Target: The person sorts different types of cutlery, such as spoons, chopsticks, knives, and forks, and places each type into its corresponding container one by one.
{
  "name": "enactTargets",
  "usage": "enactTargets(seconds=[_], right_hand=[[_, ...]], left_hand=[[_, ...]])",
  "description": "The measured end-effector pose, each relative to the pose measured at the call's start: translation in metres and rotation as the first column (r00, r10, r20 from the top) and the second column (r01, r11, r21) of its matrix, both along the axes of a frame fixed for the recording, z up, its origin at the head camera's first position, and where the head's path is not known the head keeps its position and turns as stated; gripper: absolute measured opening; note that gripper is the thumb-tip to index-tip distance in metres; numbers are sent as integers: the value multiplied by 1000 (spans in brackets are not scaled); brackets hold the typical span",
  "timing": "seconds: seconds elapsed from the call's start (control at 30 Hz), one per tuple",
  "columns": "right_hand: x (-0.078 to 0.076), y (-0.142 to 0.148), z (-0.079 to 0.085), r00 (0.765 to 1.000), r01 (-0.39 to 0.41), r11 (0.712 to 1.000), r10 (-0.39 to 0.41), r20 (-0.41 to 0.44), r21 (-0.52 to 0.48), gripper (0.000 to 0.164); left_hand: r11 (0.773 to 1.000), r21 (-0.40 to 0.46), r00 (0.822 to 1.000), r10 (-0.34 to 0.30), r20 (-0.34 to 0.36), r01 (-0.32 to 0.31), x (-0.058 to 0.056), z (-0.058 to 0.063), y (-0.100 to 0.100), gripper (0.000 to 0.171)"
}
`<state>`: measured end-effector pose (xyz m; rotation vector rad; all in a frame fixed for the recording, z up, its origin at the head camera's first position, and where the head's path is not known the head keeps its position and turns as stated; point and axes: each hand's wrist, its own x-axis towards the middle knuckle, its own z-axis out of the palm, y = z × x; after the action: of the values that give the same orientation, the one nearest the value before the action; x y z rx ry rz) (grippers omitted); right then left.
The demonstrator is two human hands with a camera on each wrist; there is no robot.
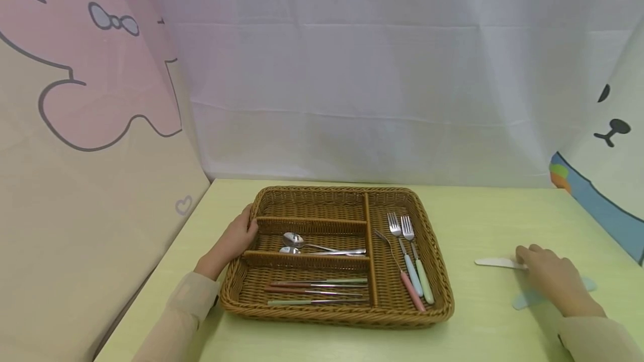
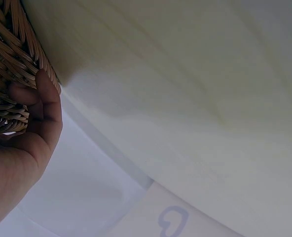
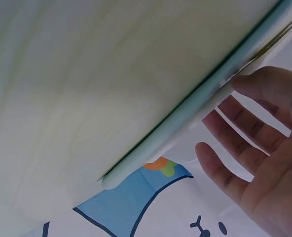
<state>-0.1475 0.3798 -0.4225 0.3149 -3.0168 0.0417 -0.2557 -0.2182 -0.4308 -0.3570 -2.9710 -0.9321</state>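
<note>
My left hand [image 1: 235, 239] grips the left rim of a brown wicker basket [image 1: 297, 320]. In the left wrist view the fingers [image 2: 50, 101] curl round the woven edge. Over at the right, my right hand [image 1: 548, 275] is low over the table, with thumb and forefinger at a white knife [image 1: 495, 262] whose blade points left. The other fingers [image 3: 220, 170] are spread away from it in the right wrist view. A mint-coloured knife [image 1: 528, 299] lies under this hand, its middle hidden.
The basket's right compartment holds forks [image 1: 410, 272] with pink, blue and green handles. Spoons [image 1: 297, 244] lie in its middle left section, and several chopsticks [image 1: 302, 290] in the front left one. A white curtain [image 1: 327, 99] hangs behind the pale yellow table [image 1: 483, 328].
</note>
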Motion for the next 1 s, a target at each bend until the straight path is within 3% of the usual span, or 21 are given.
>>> enactTargets(seconds=[1.0], right_hand=[[-2, -6, 3, 993, -33, 999, 31, -116, -18, 15]], left_hand=[[1000, 17, 1000, -4, -17, 5, -1, -2, -1, 57]])
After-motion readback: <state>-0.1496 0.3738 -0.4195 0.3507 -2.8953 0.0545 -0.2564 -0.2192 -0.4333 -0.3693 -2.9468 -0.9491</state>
